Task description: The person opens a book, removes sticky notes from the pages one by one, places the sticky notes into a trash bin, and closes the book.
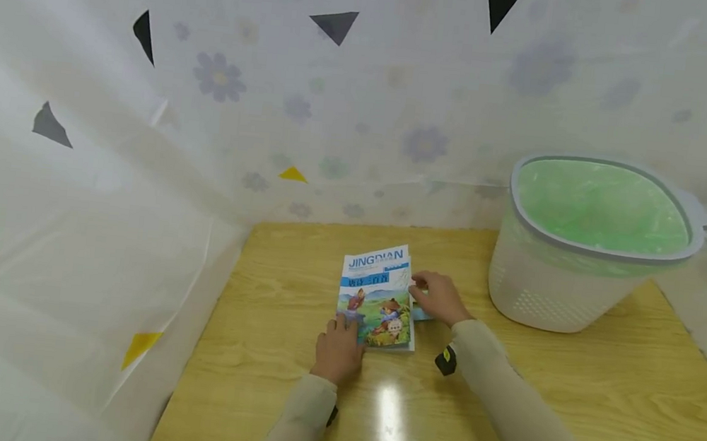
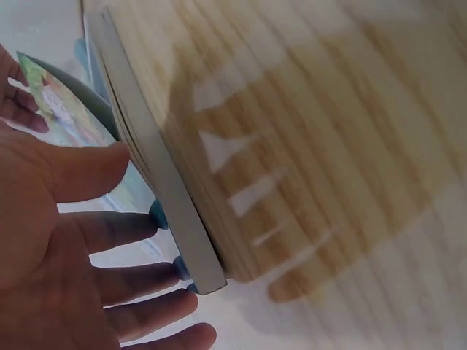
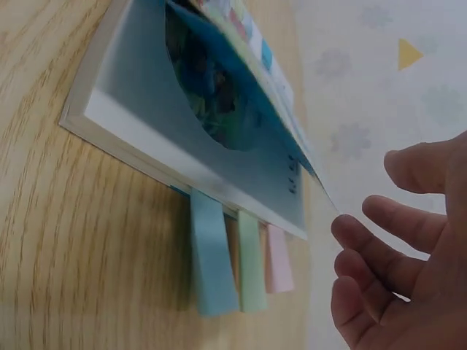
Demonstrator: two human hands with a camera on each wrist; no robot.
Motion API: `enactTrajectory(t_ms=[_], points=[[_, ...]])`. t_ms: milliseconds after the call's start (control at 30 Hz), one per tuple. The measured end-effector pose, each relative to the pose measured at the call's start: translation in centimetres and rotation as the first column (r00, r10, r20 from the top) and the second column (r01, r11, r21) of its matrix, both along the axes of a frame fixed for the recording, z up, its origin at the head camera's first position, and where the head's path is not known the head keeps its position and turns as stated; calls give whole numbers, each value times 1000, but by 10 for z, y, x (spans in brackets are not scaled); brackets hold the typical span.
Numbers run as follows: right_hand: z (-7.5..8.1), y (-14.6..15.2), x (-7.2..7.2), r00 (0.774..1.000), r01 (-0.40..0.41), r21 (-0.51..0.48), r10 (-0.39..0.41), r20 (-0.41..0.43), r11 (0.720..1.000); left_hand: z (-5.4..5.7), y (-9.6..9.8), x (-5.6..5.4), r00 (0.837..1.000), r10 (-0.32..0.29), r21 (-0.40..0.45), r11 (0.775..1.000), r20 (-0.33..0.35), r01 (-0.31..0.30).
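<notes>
A paperback book (image 1: 378,301) with a colourful illustrated cover and the letters "JINGDIAN" lies on the wooden table. Its front cover (image 3: 284,117) is lifted along the right side, showing a white page with a round-edged picture in the right wrist view. Blue (image 3: 213,255), green (image 3: 252,262) and pink paper tabs (image 3: 279,259) stick out from the page edge. My left hand (image 1: 339,350) rests at the book's lower left, fingers extended and thumb against its edge. At the right side, my right hand (image 1: 440,298) touches the raised cover's edge with its fingertips, thumb apart from it.
A tall white basket (image 1: 544,296) with a grey rim and a green inside stands at the back right of the table (image 1: 285,271). Pale flowered sheeting (image 1: 364,108) hangs behind and at the left, with black, grey and yellow triangles on it.
</notes>
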State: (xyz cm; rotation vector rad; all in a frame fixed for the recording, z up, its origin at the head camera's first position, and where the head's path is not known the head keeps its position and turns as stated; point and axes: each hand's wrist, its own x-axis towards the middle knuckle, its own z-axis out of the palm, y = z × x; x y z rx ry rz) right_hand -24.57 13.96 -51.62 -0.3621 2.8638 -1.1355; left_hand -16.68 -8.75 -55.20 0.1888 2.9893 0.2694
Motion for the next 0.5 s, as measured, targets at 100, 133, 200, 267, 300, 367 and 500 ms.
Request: enactTrajectory(t_ms=[100, 133, 200, 267, 300, 367, 500], points=[[-4, -4, -7, 1000, 28, 12, -28, 13, 1000, 2, 0, 0, 999, -11, -42, 999, -31, 9], [-6, -6, -10, 999, 41, 18, -41, 19, 999, 3, 0, 0, 999, -17, -55, 998, -39, 15], [-8, -10, -14, 997, 68, 44, -69, 20, 997, 4, -1, 0, 998, -29, -66, 998, -57, 25], [-12, -15, -18, 995, 98, 77, -100, 23, 992, 4, -2, -1, 996, -38, -59, 998, -77, 33], [-14, -18, -20, 993, 112, 91, -115, 24, 990, 4, -3, -1, 996, -39, -52, 998, -82, 35], [-17, -21, -22, 990, 137, 118, -141, 29, 984, 3, -4, -1, 995, -44, -33, 999, -93, 41], [-22, -24, -23, 978, 182, 138, -194, 75, 973, 2, -4, 0, 994, -52, -22, 998, -95, 50]])
